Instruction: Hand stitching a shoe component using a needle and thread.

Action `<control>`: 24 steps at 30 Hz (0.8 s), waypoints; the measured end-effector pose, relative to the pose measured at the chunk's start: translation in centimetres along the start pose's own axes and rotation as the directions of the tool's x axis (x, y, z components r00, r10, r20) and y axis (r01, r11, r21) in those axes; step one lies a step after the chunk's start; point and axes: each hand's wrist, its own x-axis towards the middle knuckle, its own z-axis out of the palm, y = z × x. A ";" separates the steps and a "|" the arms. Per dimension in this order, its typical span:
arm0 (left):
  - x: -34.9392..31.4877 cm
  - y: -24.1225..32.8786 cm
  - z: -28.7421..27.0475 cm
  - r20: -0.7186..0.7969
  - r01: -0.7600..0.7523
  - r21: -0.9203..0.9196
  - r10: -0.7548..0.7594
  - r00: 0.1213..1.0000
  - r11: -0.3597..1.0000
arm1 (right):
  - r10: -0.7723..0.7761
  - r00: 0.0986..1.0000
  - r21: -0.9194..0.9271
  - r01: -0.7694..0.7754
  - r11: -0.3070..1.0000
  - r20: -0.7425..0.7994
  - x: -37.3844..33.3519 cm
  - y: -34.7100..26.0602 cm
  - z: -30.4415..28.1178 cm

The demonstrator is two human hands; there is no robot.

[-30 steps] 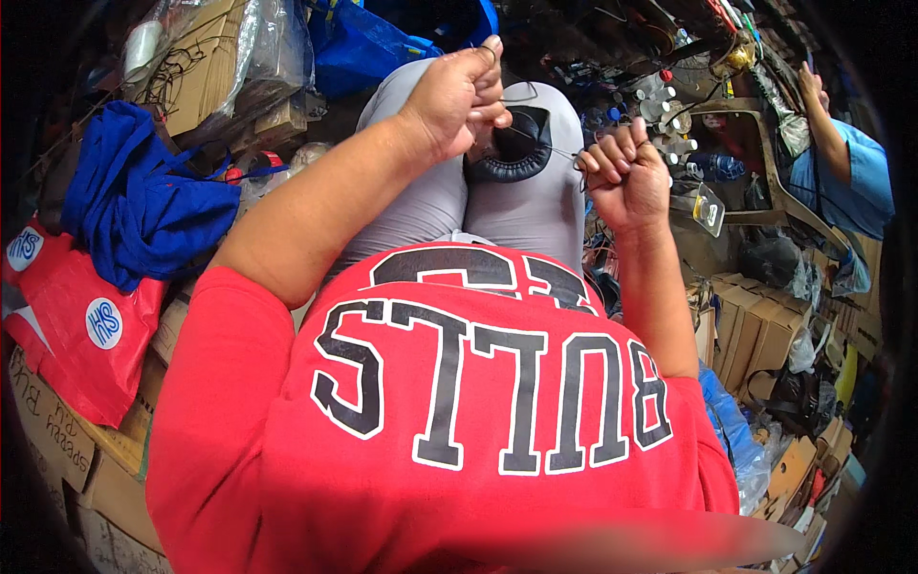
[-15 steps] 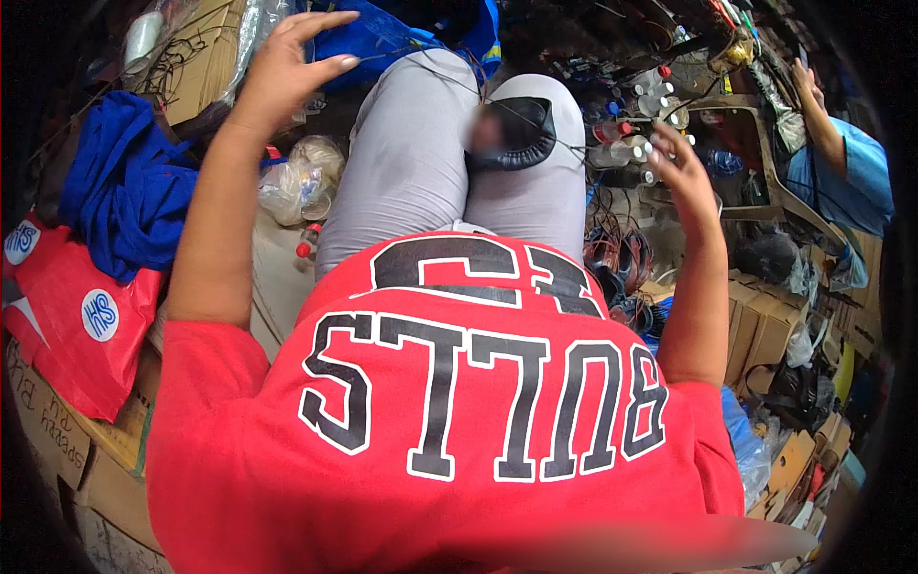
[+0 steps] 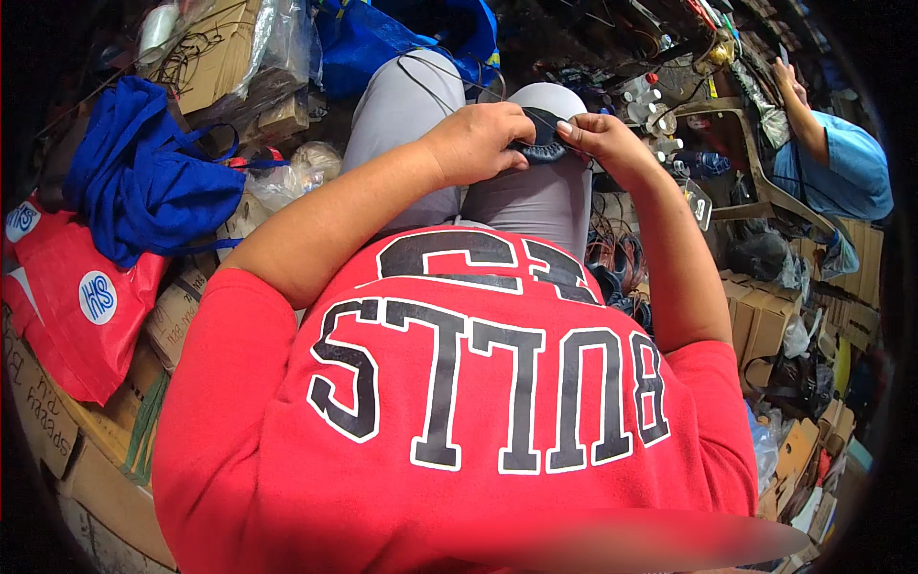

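A small black leather piece with a gathered, puckered edge, like a shoe upper [image 3: 545,145], lies over my right knee in grey trousers [image 3: 531,203]. Curled fingers of my left hand [image 3: 481,142] grip its left side. At its right edge, the thumb and fingers of my right hand [image 3: 612,143] are pinched together on it. A thin dark thread [image 3: 421,88] loops up over my left knee near the left hand. My fingers partly cover the leather piece, and whether either hand also pinches thread cannot be made out.
Beyond my knees lies a blue bag [image 3: 382,38]. To the left are blue cloth [image 3: 143,182], a red bag [image 3: 72,306] and cardboard boxes. Plastic bottles [image 3: 643,100], a chair-like frame [image 3: 755,163] and boxes [image 3: 760,316] crowd the right. Another person's blue sleeve [image 3: 841,167] shows at far right.
Both my hands, spread wide apart and raised before, have come inward to the black shoe upper and closed on it. The other person's arm has shifted slightly.
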 end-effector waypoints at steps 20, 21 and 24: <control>-1.0 0.5 1.2 -0.081 -0.063 0.130 0.074 0.994 0.990 | -0.026 0.994 0.078 0.035 0.996 -0.108 -2.6 -2.5 2.4; -1.0 0.6 1.3 -0.085 -0.068 0.126 0.079 0.993 0.990 | -0.045 0.994 -0.023 0.043 0.999 -0.104 -2.7 -2.6 2.6; -0.9 0.9 1.3 -0.081 -0.069 0.135 0.080 0.994 0.988 | -0.036 0.994 -0.156 0.019 0.988 -0.107 -3.1 -2.5 2.7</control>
